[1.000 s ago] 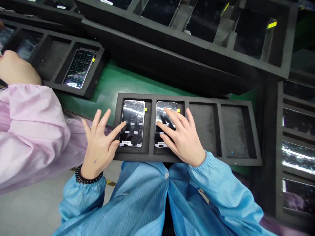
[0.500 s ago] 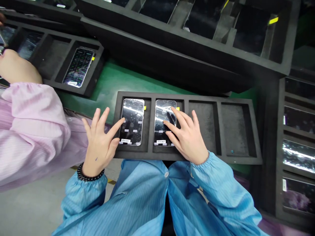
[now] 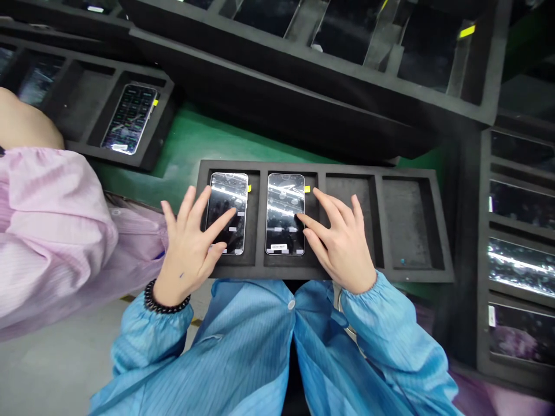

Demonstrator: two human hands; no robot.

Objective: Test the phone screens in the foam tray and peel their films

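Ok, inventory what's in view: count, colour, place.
Four-slot rectangular foam tray: 1, dark grey, centre
Rectangular glass-screened phones: 2, black, its two left slots
Other slotted foam trays: 3+, dark grey, left, ahead, right
Lit-screen phone: 1, black, left tray
Glassy panels: several, dark, those trays
Rectangular tabs: 5+, yellow, phones, ahead tray
Tabletop: 1, green, behind centre tray
Co-worker's arm: 1, pink-sleeved, left
Striped smock: 1, blue, bottom
Beaded bracelet: 1, black, left wrist
Left hand: 1, bare, over first phone
Right hand: 1, bare, over second phone's edge

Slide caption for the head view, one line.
Left hand and right hand, both open, at two phones lying side by side in a black four-compartment tray.
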